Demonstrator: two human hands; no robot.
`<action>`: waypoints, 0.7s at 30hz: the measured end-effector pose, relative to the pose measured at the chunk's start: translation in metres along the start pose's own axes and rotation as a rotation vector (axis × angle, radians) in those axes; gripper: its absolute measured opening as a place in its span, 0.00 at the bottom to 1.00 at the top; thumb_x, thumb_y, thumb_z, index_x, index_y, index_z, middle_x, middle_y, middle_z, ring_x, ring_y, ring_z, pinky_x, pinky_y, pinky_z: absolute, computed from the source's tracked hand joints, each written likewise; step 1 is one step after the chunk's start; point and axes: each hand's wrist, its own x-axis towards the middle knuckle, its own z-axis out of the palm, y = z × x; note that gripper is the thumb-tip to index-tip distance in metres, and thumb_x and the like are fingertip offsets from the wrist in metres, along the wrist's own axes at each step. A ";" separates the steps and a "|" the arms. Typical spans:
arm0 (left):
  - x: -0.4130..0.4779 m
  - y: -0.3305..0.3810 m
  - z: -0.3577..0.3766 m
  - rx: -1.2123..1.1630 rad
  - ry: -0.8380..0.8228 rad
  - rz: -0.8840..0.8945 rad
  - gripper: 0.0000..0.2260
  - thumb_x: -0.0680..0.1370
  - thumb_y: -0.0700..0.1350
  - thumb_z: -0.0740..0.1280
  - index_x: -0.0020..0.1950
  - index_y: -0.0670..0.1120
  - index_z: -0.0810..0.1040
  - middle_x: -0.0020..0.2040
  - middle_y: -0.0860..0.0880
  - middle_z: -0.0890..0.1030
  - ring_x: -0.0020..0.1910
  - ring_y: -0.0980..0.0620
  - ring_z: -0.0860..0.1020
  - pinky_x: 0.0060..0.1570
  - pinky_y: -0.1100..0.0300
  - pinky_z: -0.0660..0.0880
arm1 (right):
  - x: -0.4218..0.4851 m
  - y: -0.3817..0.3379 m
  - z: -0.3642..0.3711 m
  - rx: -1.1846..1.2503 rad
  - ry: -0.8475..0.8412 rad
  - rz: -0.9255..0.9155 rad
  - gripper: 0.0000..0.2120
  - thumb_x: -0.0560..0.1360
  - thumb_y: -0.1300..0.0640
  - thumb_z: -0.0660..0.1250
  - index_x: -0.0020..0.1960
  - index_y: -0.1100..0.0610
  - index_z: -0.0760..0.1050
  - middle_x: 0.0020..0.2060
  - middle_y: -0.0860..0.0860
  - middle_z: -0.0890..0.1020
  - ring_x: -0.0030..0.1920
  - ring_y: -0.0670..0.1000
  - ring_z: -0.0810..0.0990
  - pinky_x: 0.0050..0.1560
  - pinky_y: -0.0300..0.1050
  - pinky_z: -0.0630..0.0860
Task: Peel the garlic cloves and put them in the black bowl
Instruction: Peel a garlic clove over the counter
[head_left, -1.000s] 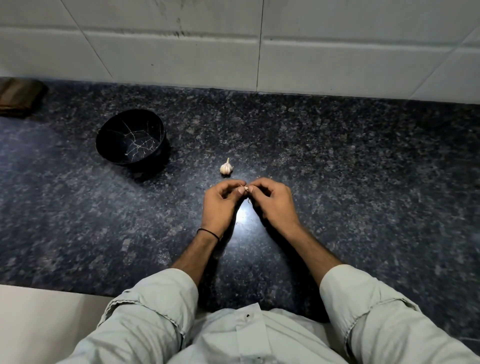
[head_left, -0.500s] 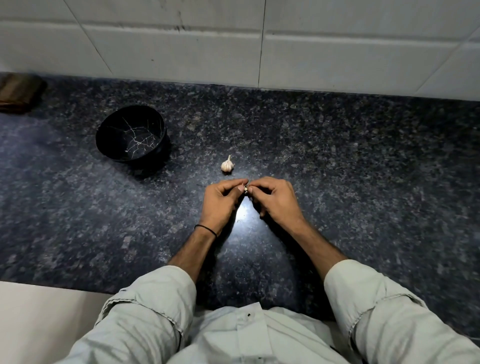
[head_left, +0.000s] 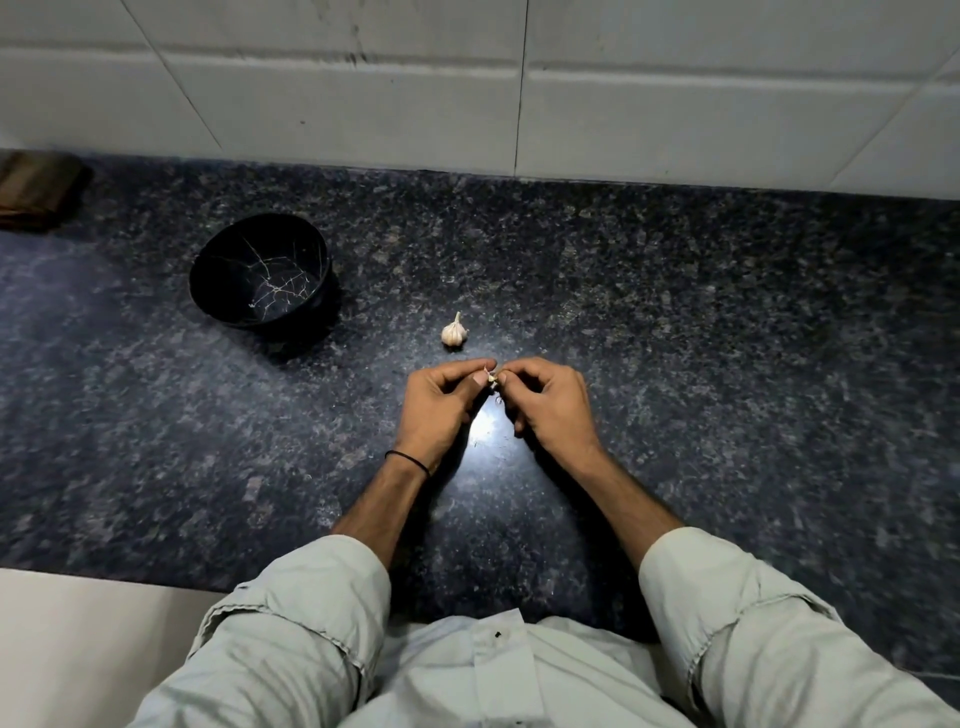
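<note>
While my left hand (head_left: 440, 413) and right hand (head_left: 557, 410) both pinch the clove (head_left: 491, 379) between fingertips, the bowl (head_left: 244, 306) sits at ten o'clock, nearer my left; the bulb (head_left: 454, 332) lies just beyond at twelve.

Garlic clove (head_left: 491, 377) mostly hidden by fingertips (head_left: 483, 365); brown object (head_left: 36, 193) cut by left edge.

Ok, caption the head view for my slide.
Left hand and right hand pinch a garlic clove above the counter, garlic bulb and black bowl beyond.
</note>
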 end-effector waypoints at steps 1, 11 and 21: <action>0.000 0.001 0.000 0.006 -0.002 0.002 0.09 0.78 0.29 0.65 0.58 0.29 0.79 0.44 0.40 0.83 0.33 0.60 0.80 0.40 0.68 0.77 | 0.000 0.001 0.000 0.003 0.001 0.004 0.06 0.79 0.63 0.67 0.46 0.60 0.83 0.26 0.58 0.77 0.23 0.53 0.72 0.24 0.40 0.69; -0.005 0.008 -0.002 0.054 -0.013 0.033 0.07 0.78 0.29 0.66 0.55 0.30 0.80 0.39 0.43 0.82 0.30 0.59 0.76 0.30 0.69 0.71 | 0.004 0.001 0.001 -0.017 0.048 0.044 0.07 0.80 0.63 0.65 0.45 0.62 0.80 0.28 0.55 0.78 0.21 0.50 0.73 0.22 0.42 0.70; 0.002 0.001 -0.004 0.088 0.045 -0.003 0.05 0.77 0.33 0.69 0.51 0.36 0.82 0.39 0.40 0.82 0.27 0.54 0.71 0.27 0.65 0.69 | 0.001 0.003 0.000 -0.163 0.058 -0.043 0.08 0.78 0.57 0.69 0.41 0.57 0.76 0.32 0.56 0.80 0.28 0.49 0.74 0.29 0.48 0.72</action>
